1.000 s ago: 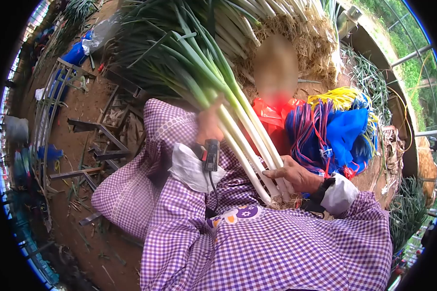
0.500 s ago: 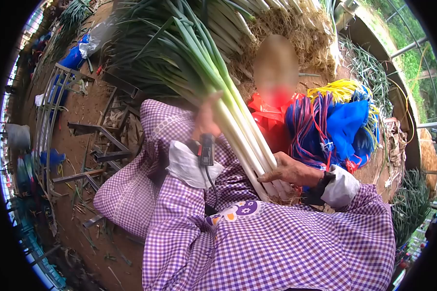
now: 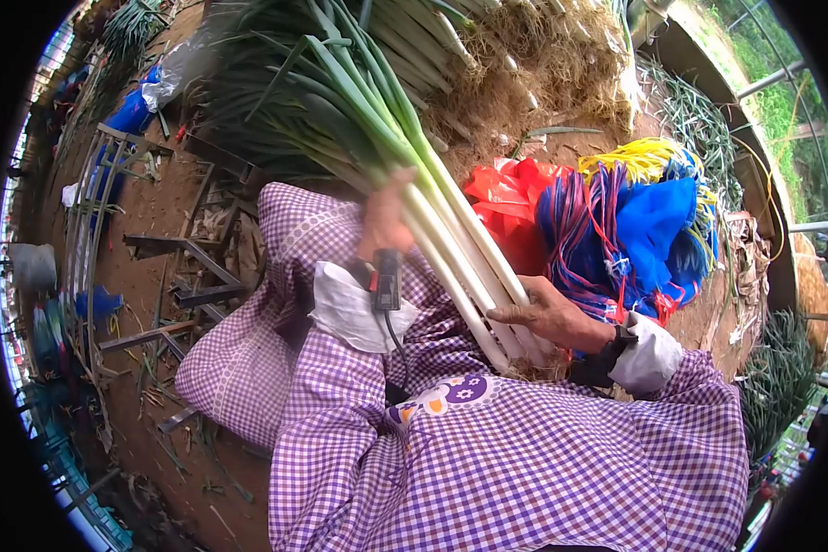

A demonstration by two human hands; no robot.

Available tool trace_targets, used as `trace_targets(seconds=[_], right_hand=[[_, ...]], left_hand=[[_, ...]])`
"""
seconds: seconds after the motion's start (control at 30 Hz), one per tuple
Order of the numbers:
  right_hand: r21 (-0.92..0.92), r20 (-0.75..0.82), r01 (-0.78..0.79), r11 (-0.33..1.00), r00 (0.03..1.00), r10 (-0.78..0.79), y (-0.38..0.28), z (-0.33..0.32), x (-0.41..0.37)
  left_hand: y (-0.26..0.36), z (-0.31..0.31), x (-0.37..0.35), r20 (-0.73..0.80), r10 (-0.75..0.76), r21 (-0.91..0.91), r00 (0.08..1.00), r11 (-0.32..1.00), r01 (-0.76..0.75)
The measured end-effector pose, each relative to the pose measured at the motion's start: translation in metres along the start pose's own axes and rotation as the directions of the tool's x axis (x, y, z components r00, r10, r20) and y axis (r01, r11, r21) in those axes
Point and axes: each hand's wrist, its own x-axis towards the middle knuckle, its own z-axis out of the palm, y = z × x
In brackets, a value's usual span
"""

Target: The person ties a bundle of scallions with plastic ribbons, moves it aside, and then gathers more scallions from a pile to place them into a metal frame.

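A bunch of long green onions [image 3: 469, 248] lies slanted across my lap, with green leaves toward the upper left and white shanks and roots toward me. My left hand [image 3: 386, 219], somewhat blurred, grips the bunch where white turns to green; a small dark device sits at its wrist. Near the root end, my right hand [image 3: 558, 317] is closed around the white stalks, its thumb laid across them. The right palm and some fingers are hidden behind the stalks.
A large pile of green onions [image 3: 524, 64] with roots lies ahead. Red plastic [image 3: 515, 198], blue netting [image 3: 658, 225] and yellow ties [image 3: 630, 164] are at the right. Metal frame pieces [image 3: 212, 267] stand on the dirt floor at left, beside a ladder-like rack [image 3: 87, 221].
The view has shifted slightly. A blurred round shape above the red plastic is gone, showing more roots and ground. Both hands keep their hold on the green onions.
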Motion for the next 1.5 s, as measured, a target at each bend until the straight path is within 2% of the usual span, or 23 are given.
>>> trace_targets(seconds=[0.1, 0.17, 0.27, 0.37, 0.47, 0.6, 0.67, 0.7, 0.77, 0.8, 0.87, 0.9, 1.0, 1.07, 1.13, 1.2, 1.27, 1.3, 1.33, 1.4, 1.43, 1.47, 1.5], right_hand=[[-0.01, -0.056, 0.023, 1.0, 0.998, -0.023, -0.003, 0.002, -0.003], [-0.008, -0.081, 0.009, 1.0, 0.997, -0.01, -0.004, 0.003, -0.003], [-0.136, -0.1, 0.07, 0.988, 0.991, -0.084, 0.002, -0.002, -0.001], [-0.031, -0.116, 0.037, 0.999, 0.992, -0.041, 0.001, 0.003, -0.001], [0.094, -0.052, 0.09, 0.991, 0.995, -0.085, 0.017, 0.005, 0.009], [0.087, 0.044, -0.205, 0.975, 0.978, 0.202, 0.01, 0.004, 0.015], [0.136, 0.036, -0.22, 0.966, 0.975, 0.217, 0.009, 0.009, 0.017], [0.087, 0.043, -0.239, 0.967, 0.971, 0.236, 0.009, 0.008, 0.019], [0.051, 0.021, -0.221, 0.974, 0.975, 0.22, 0.002, 0.014, 0.019], [0.004, 0.016, -0.168, 0.986, 0.986, 0.168, 0.007, 0.014, 0.019], [-0.011, 0.016, -0.1, 0.995, 0.995, 0.1, -0.011, 0.021, 0.014], [-0.045, 0.038, -0.053, 0.998, 0.998, 0.054, -0.015, 0.02, 0.013], [-0.016, 0.075, -0.059, 0.998, 0.995, 0.06, -0.035, 0.018, 0.004], [-0.154, 0.06, -0.034, 0.988, 0.997, 0.044, -0.045, 0.01, 0.003], [-0.177, 0.07, 0.046, 0.983, 0.997, -0.034, -0.071, 0.01, 0.0], [-0.319, 0.048, 0.119, 0.94, 0.993, -0.109, -0.105, 0.014, 0.0], [-0.399, 0.088, 0.274, 0.875, 0.961, -0.261, -0.131, 0.022, 0.01], [-0.5, 0.124, 0.258, 0.826, 0.966, -0.227, -0.144, 0.021, 0.02], [-0.578, 0.115, 0.288, 0.764, 0.955, -0.273, -0.156, 0.025, 0.031], [-0.671, 0.277, 0.346, 0.656, 0.937, -0.211, -0.203, 0.048, 0.051], [-0.755, 0.276, 0.384, 0.531, 0.921, -0.273, -0.219, 0.064, 0.065], [-0.824, 0.284, 0.406, 0.395, 0.899, -0.333, -0.234, 0.079, 0.08], [-0.782, 0.381, 0.479, 0.4, 0.874, -0.3, -0.25, 0.096, 0.101]], left_hand=[[-0.002, -0.002, 0.007, -0.058, 0.048, 0.02, 0.997, 0.999, -0.047], [-0.001, -0.001, 0.001, -0.009, 0.012, 0.014, 1.0, 1.0, -0.012], [0.004, 0.008, -0.011, 0.004, -0.028, -0.004, 1.0, 1.0, 0.028], [0.004, 0.005, -0.009, 0.012, -0.061, 0.009, 0.998, 0.998, 0.061], [-0.003, -0.019, 0.017, 0.021, -0.028, 0.052, 0.999, 0.998, 0.027], [-0.007, -0.031, 0.029, 0.022, 0.043, 0.093, 0.999, 0.995, -0.045], [-0.01, -0.031, 0.034, -0.051, 0.013, 0.092, 0.999, 0.996, -0.008], [-0.011, -0.031, 0.036, -0.087, -0.003, 0.09, 0.996, 0.996, 0.011], [-0.003, -0.013, 0.012, -0.003, -0.019, -0.008, 1.0, 1.0, 0.019], [-0.007, -0.016, 0.015, -0.033, 0.006, -0.04, 0.999, 0.999, -0.008], [-0.003, -0.01, 0.002, 0.151, 0.11, -0.098, 0.982, 0.991, -0.096], [0.0, -0.003, -0.004, 0.17, 0.154, -0.106, 0.973, 0.985, -0.138], [0.018, 0.024, -0.042, 0.161, 0.3, -0.117, 0.94, 0.952, -0.283], [0.035, 0.038, -0.067, 0.212, 0.331, -0.119, 0.919, 0.943, -0.312], [0.053, 0.051, -0.084, 0.247, 0.442, -0.137, 0.862, 0.897, -0.42], [0.074, 0.06, -0.1, 0.245, 0.537, -0.162, 0.807, 0.844, -0.512], [0.102, 0.062, -0.123, 0.21, 0.675, -0.232, 0.708, 0.737, -0.634], [0.118, 0.06, -0.134, 0.185, 0.726, -0.273, 0.663, 0.686, -0.675], [0.135, 0.06, -0.148, 0.157, 0.771, -0.313, 0.617, 0.631, -0.71], [0.167, 0.048, -0.175, 0.113, 0.829, -0.342, 0.547, 0.55, -0.762], [0.187, 0.034, -0.19, 0.093, 0.853, -0.356, 0.514, 0.51, -0.783], [0.208, 0.012, -0.196, 0.172, 0.843, -0.291, 0.51, 0.538, -0.791], [0.226, -0.002, -0.205, 0.121, 0.863, -0.31, 0.49, 0.502, -0.808]])
